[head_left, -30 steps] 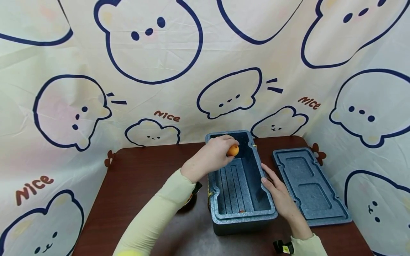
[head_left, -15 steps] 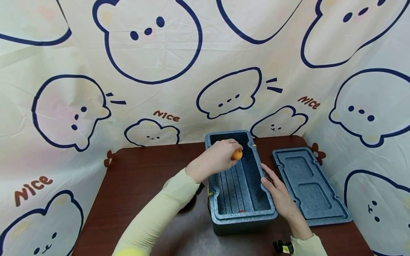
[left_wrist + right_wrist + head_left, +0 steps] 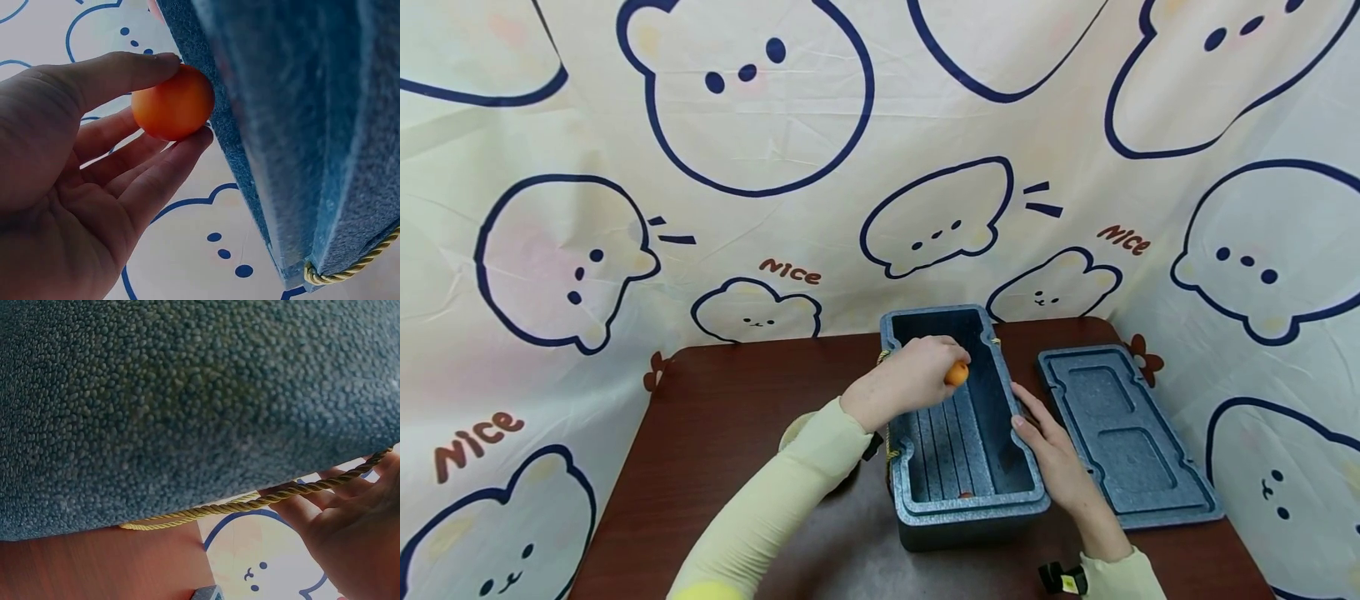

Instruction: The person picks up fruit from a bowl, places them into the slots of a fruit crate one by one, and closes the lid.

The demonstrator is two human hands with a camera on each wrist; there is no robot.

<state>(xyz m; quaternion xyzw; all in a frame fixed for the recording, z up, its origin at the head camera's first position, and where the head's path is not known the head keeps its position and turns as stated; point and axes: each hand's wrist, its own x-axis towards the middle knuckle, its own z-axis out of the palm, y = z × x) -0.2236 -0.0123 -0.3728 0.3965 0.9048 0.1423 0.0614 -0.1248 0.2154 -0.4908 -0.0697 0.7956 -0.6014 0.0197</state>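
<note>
Left grip (image 3: 917,371), pinching one smooth orange ball (image 3: 173,103); ball held at the finger ends, apart from the palm (thumb above it and fingertips beneath, as the left wrist view has it). Ball's position: over the interior of a speckled blue-grey box (image 3: 970,510), nearer the far end. Right grip (image 3: 1056,454), unclenched: fingers laid against the box's right side, a twisted yellow rope (image 3: 300,487) crossing them. Flat lid (image 3: 1123,433), same colour, on brown desk (image 3: 737,375), right of box.
</note>
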